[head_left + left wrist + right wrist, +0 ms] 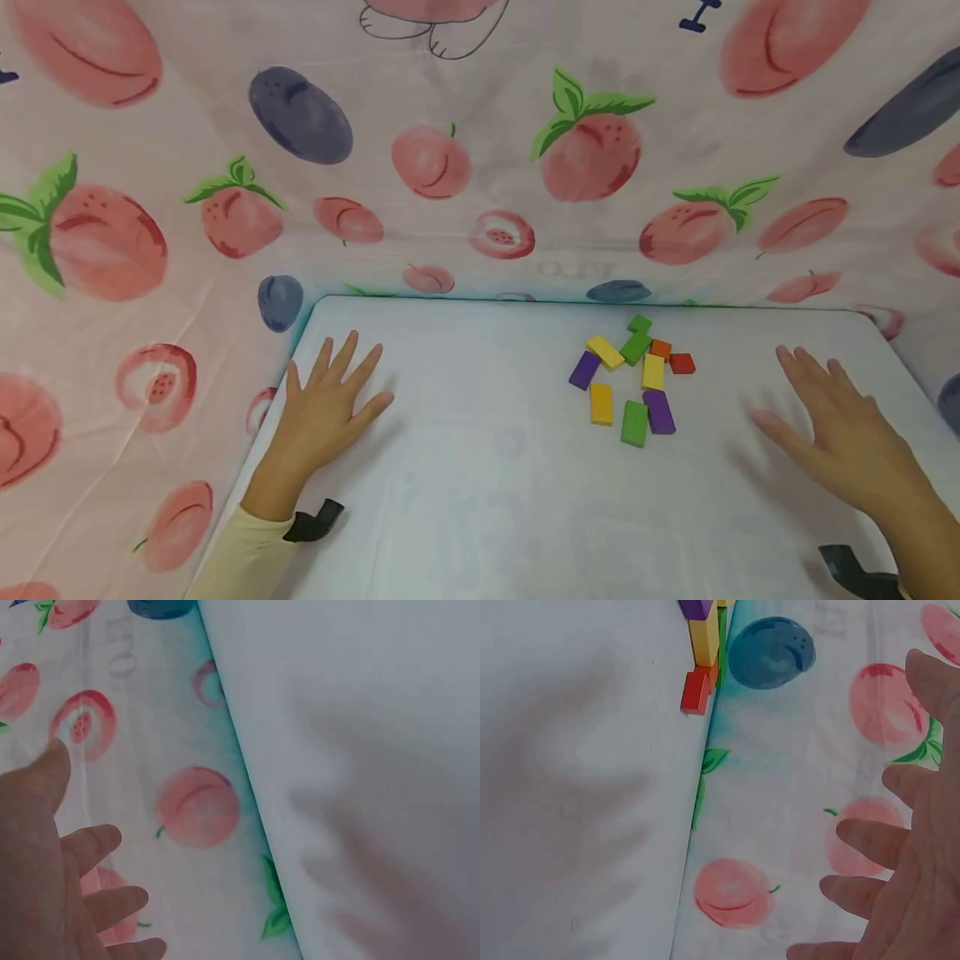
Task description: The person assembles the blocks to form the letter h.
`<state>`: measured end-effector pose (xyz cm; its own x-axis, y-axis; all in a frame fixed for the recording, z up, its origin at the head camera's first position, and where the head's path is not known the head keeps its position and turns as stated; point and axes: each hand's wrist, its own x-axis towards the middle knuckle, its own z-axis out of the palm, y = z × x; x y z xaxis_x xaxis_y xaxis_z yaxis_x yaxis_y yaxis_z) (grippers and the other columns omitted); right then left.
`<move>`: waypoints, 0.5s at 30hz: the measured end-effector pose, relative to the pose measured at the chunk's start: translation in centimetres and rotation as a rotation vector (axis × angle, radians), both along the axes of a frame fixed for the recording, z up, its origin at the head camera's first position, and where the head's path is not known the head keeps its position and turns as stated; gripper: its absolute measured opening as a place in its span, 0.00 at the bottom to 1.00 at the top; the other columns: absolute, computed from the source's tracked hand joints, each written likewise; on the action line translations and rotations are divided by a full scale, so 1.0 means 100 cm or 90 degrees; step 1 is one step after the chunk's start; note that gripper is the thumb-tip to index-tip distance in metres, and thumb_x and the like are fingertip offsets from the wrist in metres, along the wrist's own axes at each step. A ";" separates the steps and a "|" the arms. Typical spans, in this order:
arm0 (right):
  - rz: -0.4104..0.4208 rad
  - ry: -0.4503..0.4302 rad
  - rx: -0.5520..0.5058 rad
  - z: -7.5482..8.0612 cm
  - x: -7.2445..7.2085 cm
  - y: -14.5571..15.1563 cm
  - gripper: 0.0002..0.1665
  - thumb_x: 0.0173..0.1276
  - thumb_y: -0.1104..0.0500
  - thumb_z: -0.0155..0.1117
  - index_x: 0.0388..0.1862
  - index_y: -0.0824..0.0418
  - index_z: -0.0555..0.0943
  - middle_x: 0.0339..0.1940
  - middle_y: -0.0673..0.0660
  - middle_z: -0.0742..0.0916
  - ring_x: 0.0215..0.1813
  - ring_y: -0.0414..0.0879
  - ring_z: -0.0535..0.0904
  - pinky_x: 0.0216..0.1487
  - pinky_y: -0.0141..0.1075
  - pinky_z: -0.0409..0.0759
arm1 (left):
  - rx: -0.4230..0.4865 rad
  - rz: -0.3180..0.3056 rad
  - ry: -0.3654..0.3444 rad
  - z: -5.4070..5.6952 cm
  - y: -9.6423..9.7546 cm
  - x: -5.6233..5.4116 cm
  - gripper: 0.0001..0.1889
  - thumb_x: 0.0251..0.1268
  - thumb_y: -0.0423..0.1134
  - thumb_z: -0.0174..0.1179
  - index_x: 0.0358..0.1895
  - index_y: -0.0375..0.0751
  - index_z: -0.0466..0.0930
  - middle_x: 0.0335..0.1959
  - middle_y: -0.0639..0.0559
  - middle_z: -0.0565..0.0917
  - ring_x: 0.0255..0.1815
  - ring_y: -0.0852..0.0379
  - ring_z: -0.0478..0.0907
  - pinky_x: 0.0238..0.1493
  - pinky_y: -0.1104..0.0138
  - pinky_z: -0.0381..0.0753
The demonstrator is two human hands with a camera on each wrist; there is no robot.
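Observation:
My left hand point(322, 417) hovers over the left side of the white table with its fingers spread and nothing in it. On the right side my right hand point(847, 442) is held out the same way, fingers straight, also holding nothing. Between them, nearer the right hand, lies a loose group of coloured blocks. Among these are a purple block point(659, 412), a green block point(634, 423), a yellow block point(602, 404) and a red block point(682, 363). The right wrist view shows the red block point(695, 693) near the table's far edge, apart from the fingers.
The white tabletop point(465, 467) stretches between the hands. Behind it and along its left side hangs a pink cloth point(345, 275) printed with fruit. A black strap point(315, 522) is at the left wrist, and another black strap point(855, 571) at the right.

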<state>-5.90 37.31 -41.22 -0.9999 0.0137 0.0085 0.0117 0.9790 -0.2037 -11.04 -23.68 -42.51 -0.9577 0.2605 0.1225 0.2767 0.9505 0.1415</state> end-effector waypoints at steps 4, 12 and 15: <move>0.023 -0.016 -0.014 0.002 -0.005 -0.008 0.59 0.71 0.30 0.58 0.86 0.51 0.40 0.78 0.74 0.63 0.76 0.76 0.59 0.58 0.78 0.63 | 0.071 -0.035 0.016 0.004 0.019 -0.005 0.35 0.77 0.63 0.48 0.80 0.54 0.60 0.81 0.42 0.61 0.77 0.34 0.64 0.69 0.32 0.62; 0.061 -0.041 -0.051 0.002 -0.022 -0.029 0.52 0.72 0.31 0.58 0.83 0.57 0.56 0.59 0.72 0.84 0.46 0.68 0.84 0.38 0.62 0.82 | 0.241 -0.077 -0.096 0.004 0.078 -0.024 0.30 0.79 0.58 0.50 0.74 0.43 0.71 0.68 0.44 0.77 0.65 0.44 0.78 0.64 0.48 0.77; 0.080 -0.042 -0.097 -0.005 -0.027 -0.036 0.45 0.73 0.35 0.60 0.78 0.60 0.65 0.53 0.70 0.87 0.50 0.69 0.84 0.42 0.62 0.82 | 0.287 -0.112 -0.131 -0.003 0.106 -0.030 0.26 0.78 0.52 0.54 0.69 0.39 0.76 0.62 0.42 0.82 0.55 0.47 0.83 0.56 0.52 0.82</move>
